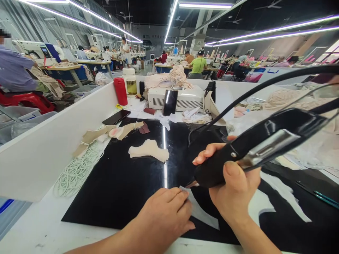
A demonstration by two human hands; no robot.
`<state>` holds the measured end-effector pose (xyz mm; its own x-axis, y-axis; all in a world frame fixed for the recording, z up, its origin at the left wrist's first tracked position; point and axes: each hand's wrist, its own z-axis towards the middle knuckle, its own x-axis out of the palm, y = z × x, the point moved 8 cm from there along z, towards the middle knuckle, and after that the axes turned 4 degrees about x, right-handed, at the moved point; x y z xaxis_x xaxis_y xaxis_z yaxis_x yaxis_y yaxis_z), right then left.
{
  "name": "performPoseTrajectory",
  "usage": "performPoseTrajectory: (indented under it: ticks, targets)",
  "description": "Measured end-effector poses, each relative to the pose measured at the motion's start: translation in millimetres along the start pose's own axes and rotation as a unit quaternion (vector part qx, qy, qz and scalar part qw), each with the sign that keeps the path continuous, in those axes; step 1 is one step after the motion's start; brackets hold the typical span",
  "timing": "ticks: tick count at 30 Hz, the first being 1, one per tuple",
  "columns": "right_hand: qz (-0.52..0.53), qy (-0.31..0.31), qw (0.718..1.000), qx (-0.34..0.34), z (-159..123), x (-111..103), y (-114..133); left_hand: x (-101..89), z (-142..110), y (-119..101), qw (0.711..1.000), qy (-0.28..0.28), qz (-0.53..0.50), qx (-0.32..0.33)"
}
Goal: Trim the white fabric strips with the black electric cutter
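Observation:
My right hand (235, 187) is wrapped round a black corded handheld tool (212, 165) with a silver lever along its side. The tool's narrow lower end points down toward my left fingertips. Curled fingers of my left hand (166, 211) grip the upper end of a thin white curved piece (203, 211), which looks like fabric or paper, on the black mat (111, 183). What lies under those fingertips is hidden. Beyond the hands, a small cream stack of cut fabric (148, 150) rests on the mat. Other white cut pieces (286, 194) lie right of my right hand.
Pale green cord (79, 169) lies coiled at left near beige strips (95, 135). Behind stand a white vented box (156, 98), an upright phone (170, 102) and a red bottle (120, 91). The tool's thick cable (254, 84) arches at right. Teal tweezers (325, 199) lie far right.

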<state>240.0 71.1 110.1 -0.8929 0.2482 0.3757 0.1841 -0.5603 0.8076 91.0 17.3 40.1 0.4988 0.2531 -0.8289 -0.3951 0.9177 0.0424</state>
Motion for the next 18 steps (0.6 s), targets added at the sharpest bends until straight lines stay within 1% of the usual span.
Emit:
performPoseTrajectory:
  ticks: [3,6,11,14,18]
  targets:
    - [0.010,0.003,1.000,-0.006,-2,-7,14,-2.9,1,0,1.000,0.006,-0.006,-0.001]
    - [0.003,-0.001,1.000,0.004,-8,-18,26,-5.3,2,-1,1.000,0.014,-0.014,0.004]
    - [-0.020,-0.032,0.999,0.006,-20,-41,44,-6.3,1,-1,0.999,0.029,-0.020,0.009]
    - [-0.032,-0.043,0.999,0.005,-23,-50,50,-8.1,1,-2,0.999,0.029,-0.022,0.014]
    - [-0.032,-0.039,0.999,-0.002,-26,-50,51,-9.0,1,-1,0.999,0.037,-0.019,0.019]
